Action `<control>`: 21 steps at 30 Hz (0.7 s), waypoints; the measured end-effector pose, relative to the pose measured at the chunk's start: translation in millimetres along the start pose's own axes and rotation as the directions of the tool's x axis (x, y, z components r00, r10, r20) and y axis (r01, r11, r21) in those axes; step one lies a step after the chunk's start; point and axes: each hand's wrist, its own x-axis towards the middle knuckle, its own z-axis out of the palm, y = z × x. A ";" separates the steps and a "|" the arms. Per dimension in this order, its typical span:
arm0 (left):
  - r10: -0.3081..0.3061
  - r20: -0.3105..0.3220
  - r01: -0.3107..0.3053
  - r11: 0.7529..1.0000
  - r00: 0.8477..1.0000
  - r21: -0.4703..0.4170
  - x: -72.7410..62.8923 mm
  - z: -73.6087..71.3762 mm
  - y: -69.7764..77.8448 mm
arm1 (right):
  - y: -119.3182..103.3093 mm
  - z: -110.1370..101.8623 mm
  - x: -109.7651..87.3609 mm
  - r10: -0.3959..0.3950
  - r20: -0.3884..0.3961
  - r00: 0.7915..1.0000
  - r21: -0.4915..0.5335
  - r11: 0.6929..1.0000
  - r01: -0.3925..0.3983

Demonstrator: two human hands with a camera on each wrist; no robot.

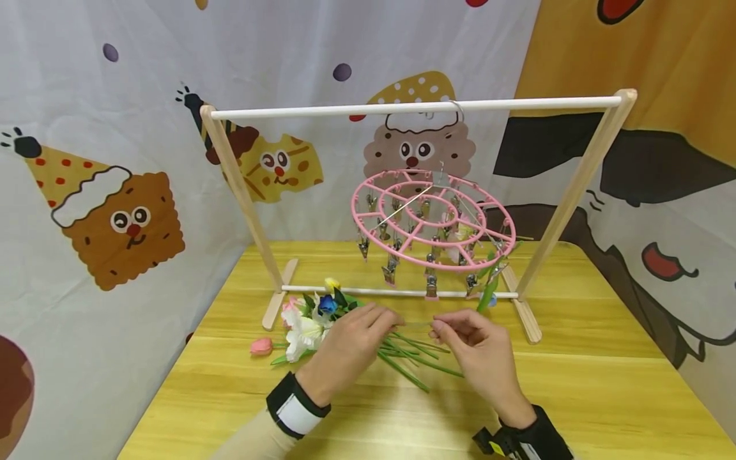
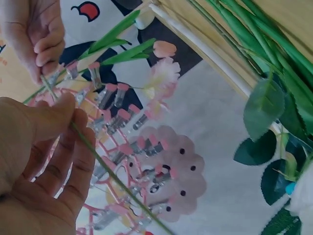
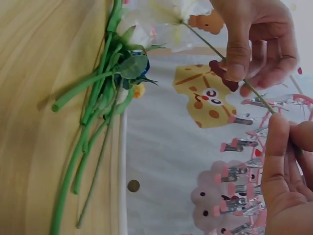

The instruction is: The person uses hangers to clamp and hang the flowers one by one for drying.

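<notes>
A thin green stem (image 3: 208, 43) runs between the two hands, held above the table in front of the hanging rack. The left hand (image 1: 356, 338) pinches it partway along between thumb and fingers. Near the stem's end, the right hand (image 1: 483, 348) grips it with thumb and fingertips. In the right wrist view, a pale white flower (image 3: 178, 10) tops this stem, partly cut off by the frame. Under and beside the left hand lies a bunch of artificial flowers, with a white lily (image 1: 303, 335), a blue rose (image 1: 328, 304), a pink tulip (image 1: 261, 347) and several green stems (image 1: 411, 372).
Behind the hands stands a wooden frame (image 1: 241, 185) with a white top bar (image 1: 322, 110). From it hangs a round pink hanger (image 1: 448, 267) with several metal clips (image 1: 431, 284). A pink-and-white flower (image 2: 164, 76) and an orange-pink tulip (image 2: 165, 49) hang among the clips at the right.
</notes>
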 end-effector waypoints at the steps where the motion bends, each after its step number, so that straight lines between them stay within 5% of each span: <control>1: -0.010 -0.012 0.010 1.000 1.000 -0.004 -1.0 -0.5 -2.5 | -1.3 -1.0 -0.1 -0.022 -0.010 1.000 0.000 1.000 0.022; 9: -0.125 -0.056 0.128 0.991 0.991 0.044 -22.4 -6.4 -28.6 | -7.9 -17.5 4.8 -0.087 -0.081 0.993 -0.012 0.996 0.086; 16: -0.172 -0.081 0.174 0.984 0.982 0.022 -31.3 -9.2 -37.2 | -11.2 -22.4 7.4 -0.133 -0.112 0.985 -0.011 0.991 0.133; 21: -0.179 -0.114 0.179 0.984 0.977 -0.015 -33.6 -7.6 -39.3 | -11.9 -22.5 10.1 -0.236 -0.184 0.954 0.063 0.966 0.252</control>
